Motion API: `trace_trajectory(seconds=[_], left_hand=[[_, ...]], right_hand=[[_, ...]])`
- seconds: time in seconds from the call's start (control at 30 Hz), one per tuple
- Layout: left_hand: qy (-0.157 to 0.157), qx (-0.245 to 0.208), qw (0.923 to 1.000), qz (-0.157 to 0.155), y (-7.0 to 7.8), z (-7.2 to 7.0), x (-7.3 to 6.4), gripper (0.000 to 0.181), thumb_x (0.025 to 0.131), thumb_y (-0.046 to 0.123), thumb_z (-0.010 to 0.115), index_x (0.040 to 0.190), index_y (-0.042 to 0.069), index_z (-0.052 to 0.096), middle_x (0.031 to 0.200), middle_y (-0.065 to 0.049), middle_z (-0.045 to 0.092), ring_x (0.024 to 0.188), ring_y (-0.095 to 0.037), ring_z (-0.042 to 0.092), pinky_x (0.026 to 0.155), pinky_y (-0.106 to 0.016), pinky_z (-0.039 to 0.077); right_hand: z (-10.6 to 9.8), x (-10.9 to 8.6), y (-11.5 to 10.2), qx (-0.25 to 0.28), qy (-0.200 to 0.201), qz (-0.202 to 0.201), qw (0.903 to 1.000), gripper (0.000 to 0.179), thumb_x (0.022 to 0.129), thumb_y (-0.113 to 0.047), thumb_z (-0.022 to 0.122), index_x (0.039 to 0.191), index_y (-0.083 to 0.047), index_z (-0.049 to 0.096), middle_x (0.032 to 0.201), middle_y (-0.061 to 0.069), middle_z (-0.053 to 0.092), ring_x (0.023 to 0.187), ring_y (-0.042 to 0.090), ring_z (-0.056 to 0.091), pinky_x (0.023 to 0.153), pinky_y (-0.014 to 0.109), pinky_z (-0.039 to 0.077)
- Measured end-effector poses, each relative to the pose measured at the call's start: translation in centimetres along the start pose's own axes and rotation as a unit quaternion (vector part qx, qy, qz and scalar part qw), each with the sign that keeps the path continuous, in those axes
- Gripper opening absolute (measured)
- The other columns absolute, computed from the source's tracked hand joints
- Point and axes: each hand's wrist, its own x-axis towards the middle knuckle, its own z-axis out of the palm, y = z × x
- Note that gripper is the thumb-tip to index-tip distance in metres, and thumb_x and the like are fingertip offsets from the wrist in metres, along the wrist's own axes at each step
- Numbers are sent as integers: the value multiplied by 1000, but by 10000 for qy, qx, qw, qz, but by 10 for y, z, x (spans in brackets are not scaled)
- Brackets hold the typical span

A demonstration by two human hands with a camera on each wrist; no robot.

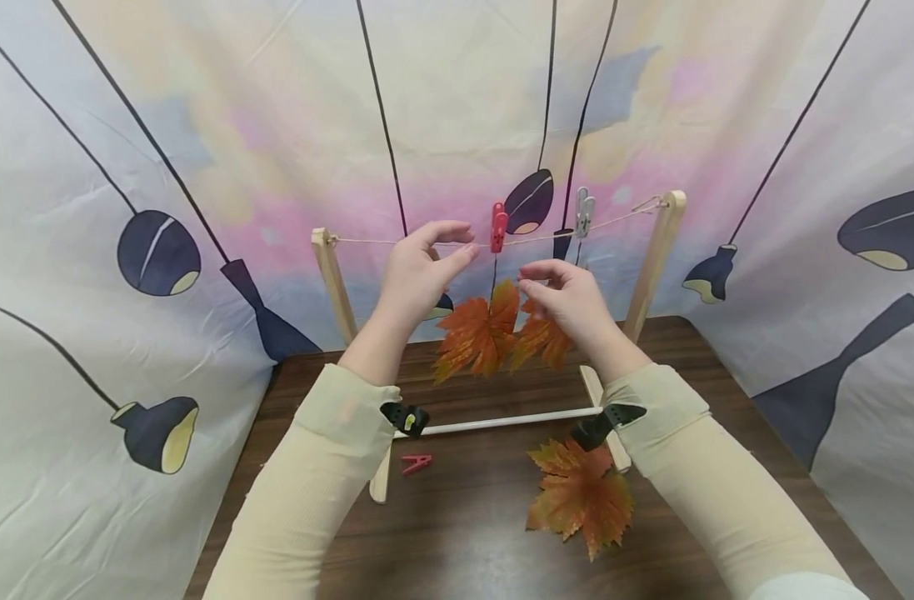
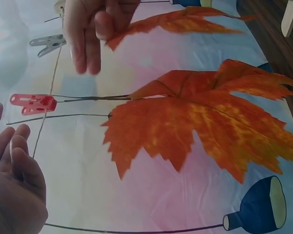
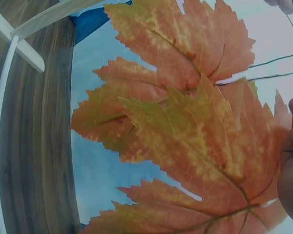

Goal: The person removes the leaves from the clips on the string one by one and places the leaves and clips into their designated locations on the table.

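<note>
A red clothespin (image 1: 498, 227) sits on the string (image 1: 535, 240), and an orange maple leaf (image 1: 475, 333) hangs below it by a thin stem. My left hand (image 1: 430, 262) is just left of this clothespin, its fingers apart and loosely bent, holding nothing. To the right, a grey clothespin (image 1: 584, 212) is on the string above a second maple leaf (image 1: 544, 337). My right hand (image 1: 565, 292) is in front of that leaf and partly hides it. In the left wrist view, the right fingers (image 2: 83, 46) look extended beside the leaf, without gripping it.
The string runs between two wooden posts (image 1: 655, 258), joined lower down by a white rod (image 1: 501, 422). On the brown table (image 1: 471, 517) lie another maple leaf (image 1: 582, 496) and a loose red clothespin (image 1: 417, 462). A cloth printed with lamps (image 1: 159, 252) surrounds the table.
</note>
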Motion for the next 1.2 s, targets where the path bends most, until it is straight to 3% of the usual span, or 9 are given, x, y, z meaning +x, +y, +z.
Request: trace_trajectory(seconds=[0.23,0.43,0.63,0.77,0.93,1.2], left_hand=[[-95,-263,9994,-224,6,7,7,36,86,32,69,119,19,64,109,8,64,66,-23,54,59,-32,51],[-100,-421,9985,-326,6,11,10,37,85,29,70,119,17,63,111,6,64,66,-24,56,57,-32,50],[-78,-433,9981,-425,11,17,16,38,85,32,70,120,17,63,112,6,63,67,-17,60,57,-33,51],[-5,-340,9984,-456,15,20,21,39,86,33,68,121,18,62,114,7,62,61,-25,57,58,-37,52],[71,-387,9976,-576,18,22,23,38,86,33,68,121,19,62,112,8,62,59,-30,58,54,-35,52],[-417,-260,9939,-984,27,23,26,39,86,29,68,124,21,59,112,7,61,50,-24,50,50,-30,49]], right_hand=[[9,5,-3,28,-230,156,9996,36,89,-23,66,120,-6,61,116,8,62,83,25,64,68,28,54],[16,8,-4,62,-277,156,9995,37,89,-22,65,121,-5,60,113,8,62,69,21,60,66,30,53],[22,12,-3,-46,-250,133,9996,34,90,-21,64,120,-6,60,110,8,63,64,18,59,61,32,52],[24,13,-1,34,-310,340,9989,34,90,-22,64,121,-8,60,109,8,63,65,18,59,70,39,53],[28,14,0,204,-329,526,9979,35,90,-22,64,121,-8,58,110,7,61,65,16,60,72,33,53],[32,15,1,131,-238,440,9987,30,91,-20,63,117,-6,59,103,8,60,63,18,58,59,27,48]])
